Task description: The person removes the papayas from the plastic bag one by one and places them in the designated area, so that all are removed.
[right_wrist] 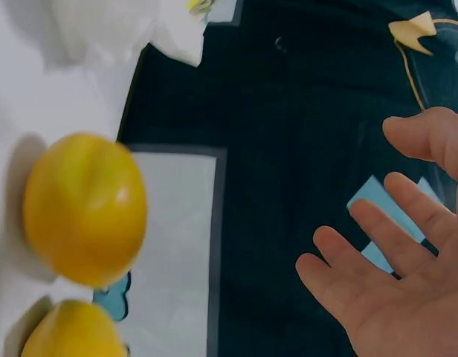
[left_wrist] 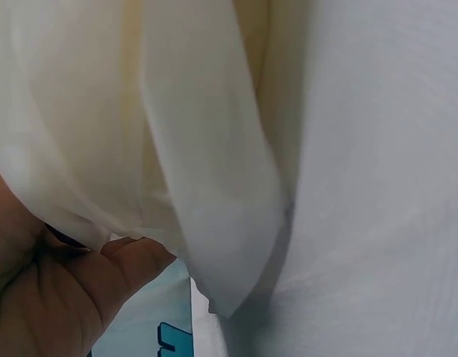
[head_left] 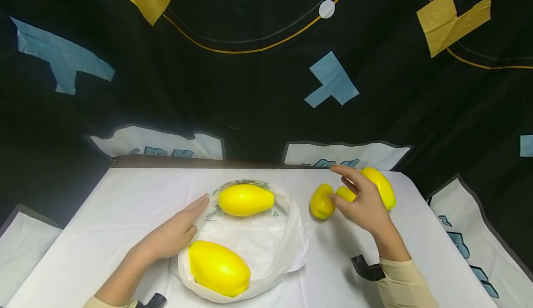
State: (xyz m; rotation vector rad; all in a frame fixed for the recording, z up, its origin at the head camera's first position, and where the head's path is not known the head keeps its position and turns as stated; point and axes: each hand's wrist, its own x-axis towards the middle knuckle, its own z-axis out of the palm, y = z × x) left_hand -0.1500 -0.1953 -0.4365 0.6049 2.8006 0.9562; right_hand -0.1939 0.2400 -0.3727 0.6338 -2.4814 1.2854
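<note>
A white plastic bag (head_left: 256,234) lies with its mouth spread wide. Inside it are two large, smooth, oblong yellow fruits, one at the back (head_left: 245,200) and another at the front (head_left: 219,268). My left hand (head_left: 175,231) rests along the bag's left rim with extended fingers; in the left wrist view its thumb (left_wrist: 140,260) touches the edge of the plastic. To the right, my right hand (head_left: 361,201) hovers over loose yellow fruits, fingers apart and nothing held. A small yellow fruit (head_left: 322,201) lies left of its thumb, and a larger one (head_left: 380,187) is partly behind the hand.
Another small yellow fruit (head_left: 345,193) is partly covered by my right hand. Everything lies on a white-covered table (head_left: 137,197). Behind its far edge hangs a black cloth (head_left: 258,90) with blue and yellow shapes.
</note>
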